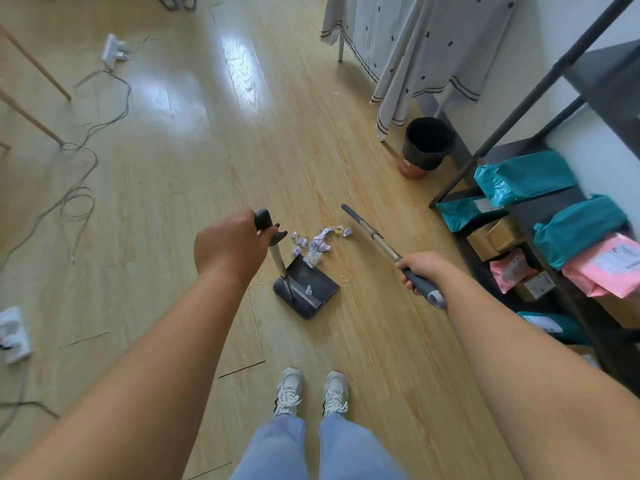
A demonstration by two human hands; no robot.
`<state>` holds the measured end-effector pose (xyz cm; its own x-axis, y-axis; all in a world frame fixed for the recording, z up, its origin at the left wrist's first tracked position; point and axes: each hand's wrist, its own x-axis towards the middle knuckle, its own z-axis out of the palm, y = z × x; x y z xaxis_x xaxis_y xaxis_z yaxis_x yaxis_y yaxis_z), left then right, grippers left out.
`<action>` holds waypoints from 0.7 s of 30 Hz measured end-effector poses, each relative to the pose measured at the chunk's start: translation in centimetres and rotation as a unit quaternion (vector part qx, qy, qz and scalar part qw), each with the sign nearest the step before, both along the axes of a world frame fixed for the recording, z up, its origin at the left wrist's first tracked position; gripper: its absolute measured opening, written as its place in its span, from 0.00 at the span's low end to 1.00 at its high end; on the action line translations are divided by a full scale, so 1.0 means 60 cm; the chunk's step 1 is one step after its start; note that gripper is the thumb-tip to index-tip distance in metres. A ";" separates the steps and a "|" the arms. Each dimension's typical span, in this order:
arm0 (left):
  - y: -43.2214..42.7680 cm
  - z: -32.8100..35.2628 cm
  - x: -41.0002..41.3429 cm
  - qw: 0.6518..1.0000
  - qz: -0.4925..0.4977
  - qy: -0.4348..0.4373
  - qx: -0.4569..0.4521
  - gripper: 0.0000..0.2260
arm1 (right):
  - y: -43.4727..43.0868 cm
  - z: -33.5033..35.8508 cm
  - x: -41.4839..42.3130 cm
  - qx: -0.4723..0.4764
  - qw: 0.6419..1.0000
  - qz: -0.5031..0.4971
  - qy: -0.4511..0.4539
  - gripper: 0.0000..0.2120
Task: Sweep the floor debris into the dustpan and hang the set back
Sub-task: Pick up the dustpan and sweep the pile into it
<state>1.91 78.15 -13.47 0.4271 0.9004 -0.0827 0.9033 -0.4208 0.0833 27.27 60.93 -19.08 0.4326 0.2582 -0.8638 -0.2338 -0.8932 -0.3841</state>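
A dark grey dustpan (pixel 313 289) stands on the wood floor just ahead of my feet, its mouth facing a small pile of crumpled purple-and-white paper scraps (pixel 317 242). One scrap lies inside the pan by its comb teeth. My left hand (pixel 230 249) grips the black top of the dustpan's upright handle. My right hand (pixel 420 270) grips the grey handle of the broom (pixel 372 233), whose metal pole slants away toward the debris; its brush head looks thin and dark beyond the pile. A rubber band (pixel 344 279) lies right of the pan.
A black bin (pixel 427 143) stands beside a draped table (pixel 415 46) at the upper right. A dark shelf rack (pixel 519 216) with teal and pink parcels lines the right side. Cables (pixel 79 199) and a power strip (pixel 114 50) lie on the floor at left, near wooden legs.
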 end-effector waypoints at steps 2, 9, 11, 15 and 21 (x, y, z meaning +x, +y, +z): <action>0.007 -0.005 0.004 1.000 0.005 0.004 0.007 0.17 | 0.037 -0.022 0.012 -0.011 1.000 0.014 0.005 0.13; 0.022 -0.006 0.011 1.000 0.001 0.005 0.012 0.17 | 0.078 -0.047 -0.018 -0.055 0.992 0.111 0.018 0.15; 0.021 -0.003 0.007 1.000 0.001 0.004 0.014 0.17 | 0.068 -0.039 -0.034 -0.068 0.988 0.139 0.014 0.15; 0.016 -0.001 0.004 1.000 0.004 0.006 0.015 0.17 | 0.037 -0.015 -0.050 -0.082 0.979 0.188 0.021 0.15; -0.011 0.003 -0.007 1.000 -0.002 -0.004 0.005 0.17 | -0.039 0.017 -0.066 -0.076 0.968 0.231 0.059 0.14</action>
